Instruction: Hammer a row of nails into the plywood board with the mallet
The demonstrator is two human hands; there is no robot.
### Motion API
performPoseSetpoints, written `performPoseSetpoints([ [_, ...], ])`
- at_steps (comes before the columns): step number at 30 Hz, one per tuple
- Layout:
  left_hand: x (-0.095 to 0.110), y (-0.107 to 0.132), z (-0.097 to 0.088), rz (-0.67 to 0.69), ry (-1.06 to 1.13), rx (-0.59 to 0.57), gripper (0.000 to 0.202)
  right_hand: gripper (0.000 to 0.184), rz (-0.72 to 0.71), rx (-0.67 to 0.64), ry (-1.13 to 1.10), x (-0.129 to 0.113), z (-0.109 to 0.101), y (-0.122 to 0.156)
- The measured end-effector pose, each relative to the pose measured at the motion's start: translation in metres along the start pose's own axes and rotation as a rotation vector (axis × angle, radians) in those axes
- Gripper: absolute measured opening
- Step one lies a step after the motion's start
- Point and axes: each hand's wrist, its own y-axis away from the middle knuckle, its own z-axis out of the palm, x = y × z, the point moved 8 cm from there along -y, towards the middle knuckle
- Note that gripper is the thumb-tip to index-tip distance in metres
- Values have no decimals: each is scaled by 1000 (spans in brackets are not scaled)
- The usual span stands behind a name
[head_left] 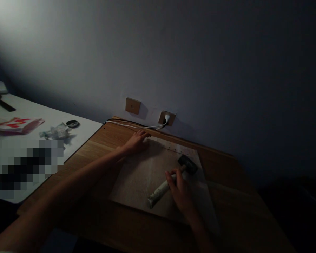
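Note:
A pale square tile [144, 175] lies flat on a wooden table [107, 144] in dim light. My left hand [136, 141] rests on the tile's far left corner with its fingers stretched out flat. My right hand [181, 191] is closed round the light handle of a mallet [171, 182]. The mallet's black head [187, 164] sits on the tile near its far right corner.
A white table [76, 130] adjoins on the left, carrying a red-and-white packet [17, 125], crumpled plastic [56, 131] and a small black disc [72, 123]. Two wall plates [133, 105] sit behind; a white plug and cable [166, 118] run from the right one.

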Motion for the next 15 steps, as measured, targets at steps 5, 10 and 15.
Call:
performPoseSetpoints([
  [5,-5,45,-18,-84,-191,-27,46,48,-134,-3,341,-5,2,4],
  [10,2,110,-39,-55,-136,8,36,50,-215,47,359,1,-25,27],
  [15,24,148,-38,-51,-146,-3,37,41,-423,206,483,19,-62,63],
])
